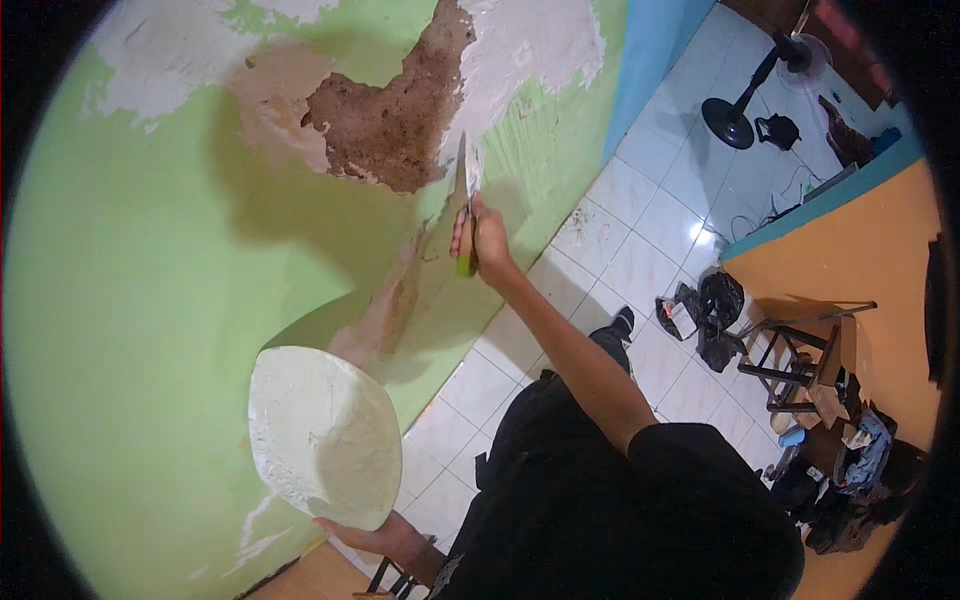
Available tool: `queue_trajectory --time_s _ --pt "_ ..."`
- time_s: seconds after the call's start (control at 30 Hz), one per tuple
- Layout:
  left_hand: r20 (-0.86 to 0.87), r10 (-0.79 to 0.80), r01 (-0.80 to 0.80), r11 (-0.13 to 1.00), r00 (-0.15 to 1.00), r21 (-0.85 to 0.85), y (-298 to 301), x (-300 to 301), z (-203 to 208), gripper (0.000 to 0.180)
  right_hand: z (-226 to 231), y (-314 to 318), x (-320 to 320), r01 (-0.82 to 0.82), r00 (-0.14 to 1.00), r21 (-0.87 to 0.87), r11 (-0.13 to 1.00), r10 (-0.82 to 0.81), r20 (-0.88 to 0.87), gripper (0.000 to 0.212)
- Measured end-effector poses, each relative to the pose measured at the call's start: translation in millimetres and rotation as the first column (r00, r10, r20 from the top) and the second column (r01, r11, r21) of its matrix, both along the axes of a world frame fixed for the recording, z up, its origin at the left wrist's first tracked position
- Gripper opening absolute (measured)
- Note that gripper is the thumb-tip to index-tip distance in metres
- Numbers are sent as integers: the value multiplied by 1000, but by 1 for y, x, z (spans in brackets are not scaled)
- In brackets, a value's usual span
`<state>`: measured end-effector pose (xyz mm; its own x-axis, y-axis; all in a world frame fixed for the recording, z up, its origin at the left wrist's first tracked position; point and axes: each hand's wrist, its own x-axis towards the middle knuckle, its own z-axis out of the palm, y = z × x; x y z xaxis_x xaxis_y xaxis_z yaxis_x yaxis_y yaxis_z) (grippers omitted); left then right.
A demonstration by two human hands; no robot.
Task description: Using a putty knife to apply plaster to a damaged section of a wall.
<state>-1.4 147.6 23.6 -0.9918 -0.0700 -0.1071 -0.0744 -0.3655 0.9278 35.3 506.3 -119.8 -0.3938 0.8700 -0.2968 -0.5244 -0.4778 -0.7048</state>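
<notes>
My right hand is closed round the green handle of a putty knife. Its metal blade points up and lies against or very near the wall, beside the right edge of a rough brown bare patch. White filler is spread around the patch on the green wall. At the lower left, my left hand grips the lower edge of a shallow white tub with pale filler paste in it. The tub hides some of the left fingers. It is tilted close to the wall.
White floor tiles run along the wall's foot. Black plastic bags lie on the floor at right, by a dark stool and a heap of clothes and bags. A stand fan is at the far right.
</notes>
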Motion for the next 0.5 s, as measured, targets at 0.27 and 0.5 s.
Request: queue_trajectory --time_s 0.27,0.5 --pt "-128 -136 110 975 982 -193 -52 -32 -8 60 -51 -120 -23 -378 898 318 870 262 352 44" --pt "67 -126 114 981 990 155 -114 -95 -14 66 128 -190 49 -750 449 299 590 121 886 32"
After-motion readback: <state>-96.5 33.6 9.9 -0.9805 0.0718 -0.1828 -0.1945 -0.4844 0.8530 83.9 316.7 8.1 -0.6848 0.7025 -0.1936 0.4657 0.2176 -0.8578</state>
